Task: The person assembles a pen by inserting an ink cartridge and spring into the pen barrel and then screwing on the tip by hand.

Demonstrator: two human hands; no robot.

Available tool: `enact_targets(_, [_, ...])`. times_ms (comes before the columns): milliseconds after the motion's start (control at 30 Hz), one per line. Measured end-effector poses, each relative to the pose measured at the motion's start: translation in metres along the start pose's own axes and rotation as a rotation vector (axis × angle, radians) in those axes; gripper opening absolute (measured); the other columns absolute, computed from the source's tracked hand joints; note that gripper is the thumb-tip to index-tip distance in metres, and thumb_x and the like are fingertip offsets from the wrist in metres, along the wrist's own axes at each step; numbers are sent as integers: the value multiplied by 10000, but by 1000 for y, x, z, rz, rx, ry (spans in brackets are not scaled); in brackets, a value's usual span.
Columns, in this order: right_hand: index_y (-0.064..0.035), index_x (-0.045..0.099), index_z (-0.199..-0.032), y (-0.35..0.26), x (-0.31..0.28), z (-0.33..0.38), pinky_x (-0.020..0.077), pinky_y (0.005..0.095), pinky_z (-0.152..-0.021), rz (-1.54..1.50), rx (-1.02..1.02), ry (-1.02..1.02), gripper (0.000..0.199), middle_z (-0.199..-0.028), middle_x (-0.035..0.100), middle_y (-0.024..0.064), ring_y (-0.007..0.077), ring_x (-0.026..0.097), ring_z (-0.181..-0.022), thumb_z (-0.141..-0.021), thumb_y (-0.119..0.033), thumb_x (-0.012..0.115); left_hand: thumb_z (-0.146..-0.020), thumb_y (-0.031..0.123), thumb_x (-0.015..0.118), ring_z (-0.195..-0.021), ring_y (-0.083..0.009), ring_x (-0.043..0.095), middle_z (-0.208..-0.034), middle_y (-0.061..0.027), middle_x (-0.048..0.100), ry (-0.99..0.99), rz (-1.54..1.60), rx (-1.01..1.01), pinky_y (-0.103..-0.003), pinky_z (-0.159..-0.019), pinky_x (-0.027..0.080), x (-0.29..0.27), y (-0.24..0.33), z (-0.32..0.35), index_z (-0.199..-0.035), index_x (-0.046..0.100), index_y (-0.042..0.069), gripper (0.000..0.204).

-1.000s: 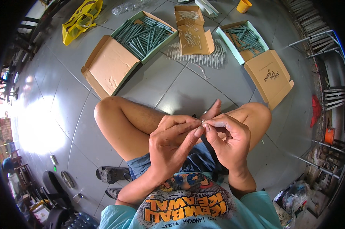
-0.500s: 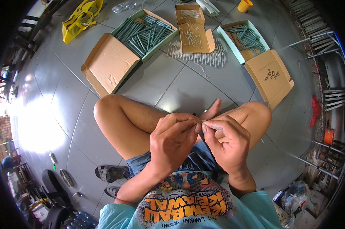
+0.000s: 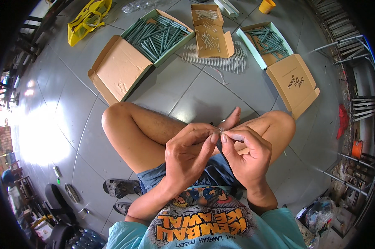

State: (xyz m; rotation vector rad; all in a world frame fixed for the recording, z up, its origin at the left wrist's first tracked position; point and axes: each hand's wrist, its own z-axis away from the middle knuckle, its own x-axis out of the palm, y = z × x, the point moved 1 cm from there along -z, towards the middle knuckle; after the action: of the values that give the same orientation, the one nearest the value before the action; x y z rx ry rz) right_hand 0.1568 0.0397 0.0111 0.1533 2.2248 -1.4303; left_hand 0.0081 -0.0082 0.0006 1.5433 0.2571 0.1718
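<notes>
My left hand [image 3: 186, 154] and my right hand [image 3: 250, 154] meet above my crossed legs. Thumb and fingers of each are pinched together, fingertips nearly touching. A tiny pale piece shows between them, too small to name. Beyond my feet, an open box [image 3: 121, 68] at the left holds many dark green, pen-like sticks [image 3: 157, 36]. A small brown cardboard box [image 3: 204, 31] in the middle holds thin white pieces [image 3: 211, 41]. A third open box [image 3: 294, 76], farther right, has more green sticks [image 3: 271, 41]. Slim clear pointed pieces [image 3: 225, 64] stand in rows beside the middle box.
Grey tiles [image 3: 196, 93] cover the floor. A yellow bag [image 3: 85, 23] lies far left, and a yellow cup [image 3: 267, 6] stands far right. Sandals [image 3: 121, 188] are by my left hip. Metal racks [image 3: 351, 45] line the right side, with a plastic bag [image 3: 320, 216] at the lower right.
My left thumb and fingers have drawn slightly back from the right fingertips, so more of the tiny pale piece shows. The boxes have not moved.
</notes>
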Motion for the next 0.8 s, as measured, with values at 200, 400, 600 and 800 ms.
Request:
enact_targets(200, [18, 669, -927, -1, -1, 0, 537, 299, -628, 36, -17, -6, 125, -820, 691, 116, 224, 695, -744, -829, 3, 744, -900, 53, 708, -846, -172, 692, -945, -121, 713, -16, -61, 23, -285, -750, 552, -2, -2, -2, -948, 721, -43, 108])
enact_targets(400, [16, 662, -922, -2, 2, 2, 551, 307, -622, 48, -21, -8, 130, -821, 694, 116, 228, 699, -734, -822, 5, 745, -892, 23, 703, -829, -179, 705, -965, -119, 706, 29, -304, 220, -282, -722, 569, -1, -8, 1, -967, 716, -43, 101])
enact_targets(600, [24, 661, -920, -3, 3, 3, 563, 305, -636, 41, 24, 7, 123, -825, 704, 122, 232, 705, -727, -825, 6, 738, -895, 16, 694, -811, -177, 711, -958, -120, 707, 76, -295, 219, -287, -704, 583, 4, -9, 2, -959, 703, -48, 92])
enact_targets(800, [40, 666, -911, -2, 3, 4, 566, 285, -660, 9, 76, 7, 101, -817, 708, 120, 198, 712, -746, -853, -12, 730, -890, 31, 707, -844, -183, 708, -954, -124, 712, 64, -111, 79, -293, -741, 576, 3, -10, 3, -939, 707, -36, 83])
